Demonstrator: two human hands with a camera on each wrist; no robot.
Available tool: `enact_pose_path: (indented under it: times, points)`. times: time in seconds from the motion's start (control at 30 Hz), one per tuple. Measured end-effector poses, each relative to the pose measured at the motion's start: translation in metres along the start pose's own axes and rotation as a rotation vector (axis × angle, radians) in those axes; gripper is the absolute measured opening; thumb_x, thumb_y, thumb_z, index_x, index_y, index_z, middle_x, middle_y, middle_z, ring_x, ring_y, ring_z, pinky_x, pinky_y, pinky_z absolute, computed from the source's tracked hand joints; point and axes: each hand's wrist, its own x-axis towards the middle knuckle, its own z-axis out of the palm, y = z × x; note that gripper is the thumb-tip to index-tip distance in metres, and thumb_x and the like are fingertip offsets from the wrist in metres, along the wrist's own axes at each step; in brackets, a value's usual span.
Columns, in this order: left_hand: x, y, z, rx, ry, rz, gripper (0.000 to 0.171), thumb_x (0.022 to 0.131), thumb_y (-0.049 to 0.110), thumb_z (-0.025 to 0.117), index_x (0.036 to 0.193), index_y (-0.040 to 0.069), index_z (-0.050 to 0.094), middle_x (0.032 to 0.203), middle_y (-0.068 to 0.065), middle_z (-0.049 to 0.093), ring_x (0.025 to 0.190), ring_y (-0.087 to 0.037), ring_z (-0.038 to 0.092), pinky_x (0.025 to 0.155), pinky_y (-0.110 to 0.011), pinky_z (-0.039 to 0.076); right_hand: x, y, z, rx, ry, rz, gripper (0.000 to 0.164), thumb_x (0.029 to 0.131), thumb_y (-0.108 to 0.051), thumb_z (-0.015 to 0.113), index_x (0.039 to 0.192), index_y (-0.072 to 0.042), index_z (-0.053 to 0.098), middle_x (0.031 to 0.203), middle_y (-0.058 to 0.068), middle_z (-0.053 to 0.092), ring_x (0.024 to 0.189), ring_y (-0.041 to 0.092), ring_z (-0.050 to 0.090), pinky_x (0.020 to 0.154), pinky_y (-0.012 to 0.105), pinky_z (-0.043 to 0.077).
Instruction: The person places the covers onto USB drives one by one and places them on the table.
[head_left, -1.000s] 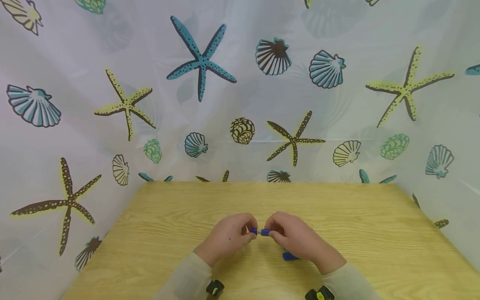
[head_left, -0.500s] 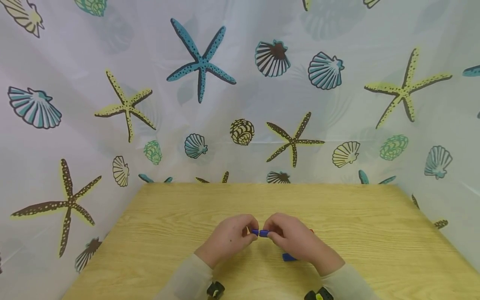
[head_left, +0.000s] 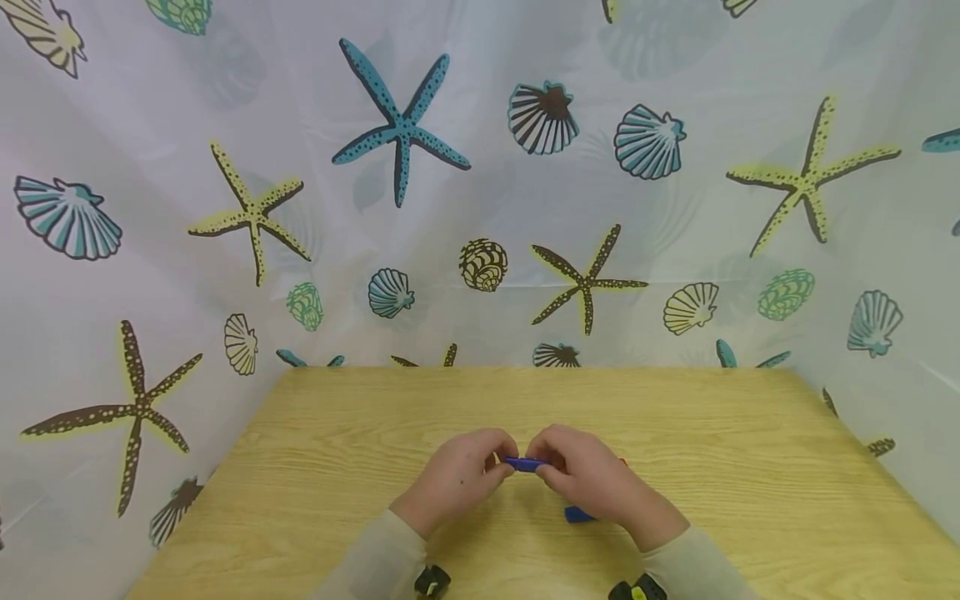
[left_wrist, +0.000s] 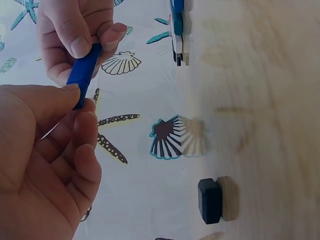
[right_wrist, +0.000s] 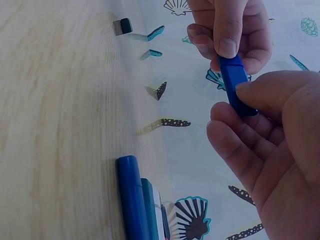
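Observation:
My left hand point(head_left: 463, 475) and right hand point(head_left: 588, 473) meet over the middle of the table, each pinching one end of a small blue USB stick point(head_left: 524, 464). In the left wrist view the stick point(left_wrist: 85, 72) slants between the two thumbs. A seam crosses it close to the left thumb, and its two parts sit flush, with no metal showing. In the right wrist view my right thumb presses the longer part of the stick point(right_wrist: 235, 85), fingers curled beneath. The other fingers of both hands are loosely bent.
A blue stick-shaped thing point(head_left: 579, 514) lies partly hidden under my right hand, with a teal one point(right_wrist: 148, 205) and a white one beside it. A small dark block point(left_wrist: 210, 201) rests on the wooden table point(head_left: 360, 417). A shell-patterned curtain point(head_left: 450, 225) surrounds the table.
One second ago silver metal showed between the stick's two blue parts. The hands have moved slightly together and the gap has closed. Both hands keep their pinch.

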Motion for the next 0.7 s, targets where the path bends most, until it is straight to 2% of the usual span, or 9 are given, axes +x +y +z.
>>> enact_pose_path:
  times: [0.4,0.7]
  points:
    - [-0.0018,-0.0007,0.0007,0.045,0.045,0.038,0.009,0.088,0.025,0.067,0.095,0.025,0.062,0.079,0.019,0.055,0.063,-0.002,0.049,0.055,-0.019,0.043,-0.0004,-0.0023,0.0002,-0.013,0.019,0.009,0.009,0.091,-0.019,0.062,0.094,-0.027,0.059,0.084,-0.015,0.055,0.071,0.005,0.052,0.063,0.025,0.046]
    - [-0.0014,0.0025,-0.0021,0.034,0.025,0.057,0.008,0.088,0.022,0.067,0.092,0.025,0.061,0.079,0.017,0.054,0.064,-0.002,0.050,0.057,-0.020,0.043,0.0000,-0.0039,0.0004,-0.031,0.024,-0.006,0.008,0.092,-0.018,0.061,0.095,-0.025,0.060,0.088,-0.016,0.055,0.076,0.003,0.054,0.068,0.025,0.047]
